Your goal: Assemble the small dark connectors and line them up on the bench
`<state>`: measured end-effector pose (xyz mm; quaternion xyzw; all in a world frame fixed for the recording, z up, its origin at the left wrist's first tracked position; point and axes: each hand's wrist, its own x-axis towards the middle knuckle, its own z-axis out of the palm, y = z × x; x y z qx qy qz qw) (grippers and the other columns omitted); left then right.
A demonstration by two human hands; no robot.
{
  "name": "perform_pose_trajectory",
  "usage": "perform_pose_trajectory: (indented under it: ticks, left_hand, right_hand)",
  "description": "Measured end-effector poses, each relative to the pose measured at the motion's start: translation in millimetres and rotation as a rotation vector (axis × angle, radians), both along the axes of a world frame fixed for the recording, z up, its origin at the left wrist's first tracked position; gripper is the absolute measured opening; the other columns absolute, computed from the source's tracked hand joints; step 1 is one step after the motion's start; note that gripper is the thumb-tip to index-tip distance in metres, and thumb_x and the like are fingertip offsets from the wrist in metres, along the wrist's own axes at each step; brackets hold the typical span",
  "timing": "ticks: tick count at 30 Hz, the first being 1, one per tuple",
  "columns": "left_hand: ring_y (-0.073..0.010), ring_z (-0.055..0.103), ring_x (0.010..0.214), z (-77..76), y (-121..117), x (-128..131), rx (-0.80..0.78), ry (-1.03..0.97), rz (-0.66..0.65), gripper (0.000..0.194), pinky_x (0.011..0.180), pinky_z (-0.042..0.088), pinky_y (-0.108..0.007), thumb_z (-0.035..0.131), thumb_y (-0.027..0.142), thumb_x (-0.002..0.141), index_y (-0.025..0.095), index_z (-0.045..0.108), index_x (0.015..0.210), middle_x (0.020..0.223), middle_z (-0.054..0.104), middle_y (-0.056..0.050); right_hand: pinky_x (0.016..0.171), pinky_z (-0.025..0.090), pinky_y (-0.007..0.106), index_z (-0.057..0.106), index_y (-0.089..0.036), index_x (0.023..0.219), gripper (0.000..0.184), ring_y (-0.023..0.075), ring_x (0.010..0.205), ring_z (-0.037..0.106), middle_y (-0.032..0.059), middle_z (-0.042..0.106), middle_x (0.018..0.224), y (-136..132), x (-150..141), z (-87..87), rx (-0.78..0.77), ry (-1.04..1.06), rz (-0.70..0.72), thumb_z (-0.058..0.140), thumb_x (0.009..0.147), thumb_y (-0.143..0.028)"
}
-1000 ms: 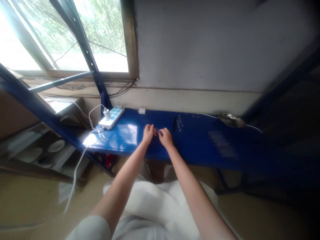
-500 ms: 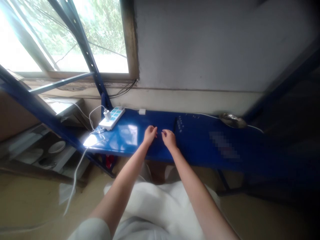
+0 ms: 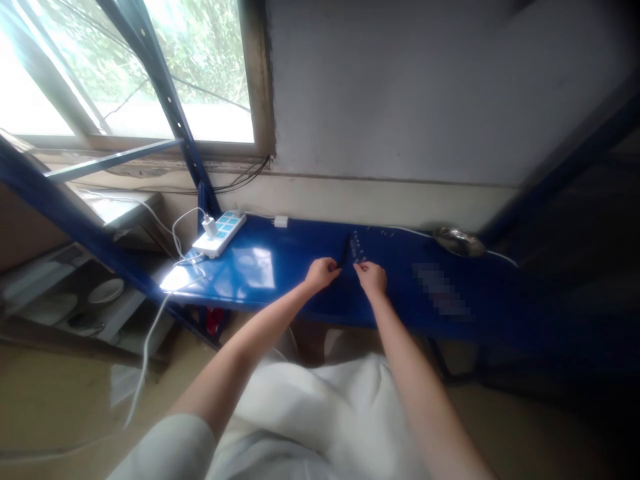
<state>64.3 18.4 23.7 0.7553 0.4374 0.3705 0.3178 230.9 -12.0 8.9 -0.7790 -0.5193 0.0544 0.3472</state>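
While the left hand (image 3: 323,273) curls against a slim dark strip (image 3: 344,252), the right hand (image 3: 371,278) brings its fingertips (image 3: 359,266) together beside a row of tiny studs (image 3: 357,247) on the blue worktop (image 3: 280,293); what either holds is unclear, and parts this small want a light touch.

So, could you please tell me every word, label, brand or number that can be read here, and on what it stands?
No text can be read in this view.
Power strip: any marks on its blue panels are too small to read.
White plug adapter: no readable marks.
Pixelated patch on the blue bench: blurred, so unreadable.
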Motion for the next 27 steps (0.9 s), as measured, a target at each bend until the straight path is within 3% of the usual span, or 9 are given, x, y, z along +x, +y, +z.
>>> perform_pose_trajectory:
  ticks: [6,12,19,23,27]
  left_hand:
    - [-0.0190,0.056,0.071,5.7,1.8,30.4,0.064,0.199,0.112,0.012,0.070,0.039,-0.031,0.061,0.029,0.071,0.017,0.063,0.070,0.074,0.064,-0.006]
    - [-0.0204,0.057,0.085,8.6,-4.4,37.4,0.044,0.435,0.181,0.016,0.081,0.037,-0.036,0.053,0.031,0.077,0.018,0.063,0.077,0.084,0.065,-0.004]
    - [-0.0227,0.056,0.091,5.3,-2.9,40.0,0.059,0.531,0.195,0.019,0.083,0.038,-0.039,0.055,0.034,0.077,0.017,0.060,0.081,0.090,0.064,-0.007]
    - [-0.0215,0.056,0.086,10.8,-2.1,30.3,0.085,0.545,0.126,0.027,0.076,0.042,-0.033,0.059,0.040,0.075,0.016,0.055,0.088,0.092,0.062,-0.007]
    - [-0.0202,0.057,0.087,22.7,-3.5,13.0,0.319,0.616,-0.092,0.030,0.073,0.043,-0.030,0.049,0.036,0.082,0.014,0.048,0.103,0.097,0.060,-0.009]
  right_hand:
    - [0.058,0.037,0.025,0.068,-0.018,0.079,0.022,0.0194,0.069,0.062,0.0090,0.069,0.077,4.7,0.9,-9.0,0.003,-0.057,0.013,0.055,0.077,-0.034]
    - [0.059,0.037,0.024,0.068,-0.017,0.080,0.023,0.0188,0.070,0.061,0.0080,0.069,0.075,3.0,1.0,-9.6,0.007,-0.097,0.021,0.053,0.078,-0.033]
    - [0.064,0.038,0.026,0.066,-0.015,0.085,0.023,0.0201,0.074,0.060,0.0092,0.068,0.078,1.6,0.3,-12.7,0.050,-0.163,0.032,0.054,0.077,-0.032]
    - [0.066,0.038,0.027,0.066,-0.014,0.086,0.024,0.0208,0.075,0.059,0.0093,0.067,0.079,1.0,0.3,-14.9,0.058,-0.177,0.025,0.054,0.077,-0.032]
    - [0.065,0.038,0.027,0.066,-0.014,0.085,0.023,0.0203,0.073,0.059,0.0090,0.066,0.077,1.1,0.4,-16.0,0.056,-0.186,0.029,0.053,0.077,-0.032]
